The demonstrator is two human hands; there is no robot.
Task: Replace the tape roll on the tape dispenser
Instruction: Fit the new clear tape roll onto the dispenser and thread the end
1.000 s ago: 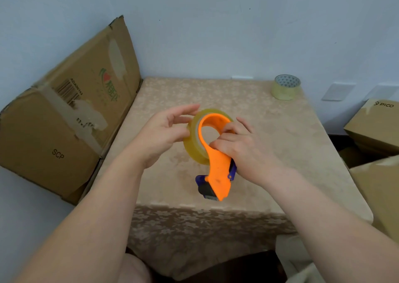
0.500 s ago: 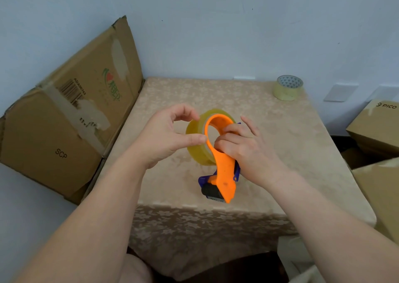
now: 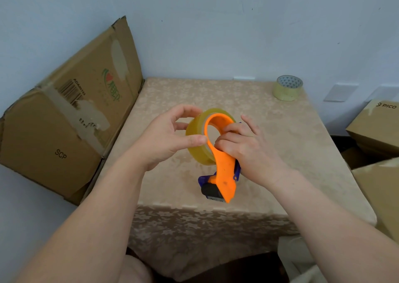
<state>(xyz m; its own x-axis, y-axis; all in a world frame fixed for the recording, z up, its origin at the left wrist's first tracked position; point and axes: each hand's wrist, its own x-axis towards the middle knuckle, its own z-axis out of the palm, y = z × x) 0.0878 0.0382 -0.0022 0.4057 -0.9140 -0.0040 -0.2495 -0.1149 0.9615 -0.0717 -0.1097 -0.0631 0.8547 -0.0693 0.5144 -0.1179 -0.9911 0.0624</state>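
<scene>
Holding the orange tape dispenser (image 3: 223, 166) upright above the middle of the desk (image 3: 291, 153), right hand (image 3: 244, 149) closed around its handle from the right side, cutter end pointing down and toward the near edge. Pinching the yellowish tape roll (image 3: 197, 140) on the dispenser's ring with the left hand (image 3: 164, 140), thumb pressed on the roll's near face, fingers curled over its far rim. Likely steadying the frame with one hand so the other can seat or slide the roll along the hub; cannot tell which direction. Kept raised off the desk, probably to leave the roll free to move sideways. Waiting at the far right corner: a second tape roll (image 3: 287, 88), lying flat, well apart from both hands. Leaning at the left edge: a flattened cardboard box (image 3: 64, 118), out of the way.
</scene>
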